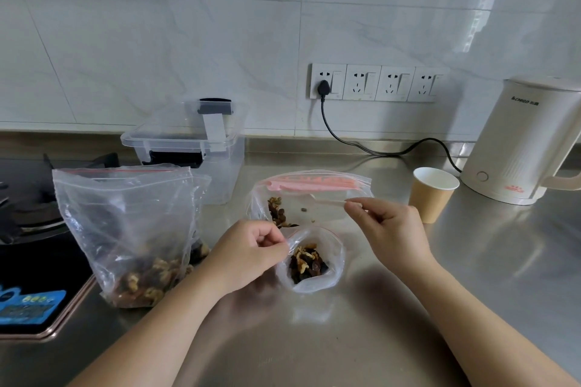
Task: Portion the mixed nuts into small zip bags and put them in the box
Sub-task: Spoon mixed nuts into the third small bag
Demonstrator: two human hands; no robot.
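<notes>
A small clear zip bag [327, 276] stands open on the steel counter, partly filled with mixed nuts [306, 262]. My left hand [251, 253] pinches its left rim. Behind it lies a pink-zip bag [314, 185] with a few nuts inside. My right hand [388, 226] pinches a thin pale strip at that bag's mouth, seemingly the bag's lip. To the left, a large clear zip bag [125, 223] stands upright with nuts at its bottom. The clear plastic box [226, 166] stands behind it, its lid propped on top.
A paper cup [430, 195] stands just right of my right hand. A cream kettle [518, 141] sits at the far right, its black cord [361, 148] running to the wall socket. A black gas hob [31, 229] fills the counter's left edge.
</notes>
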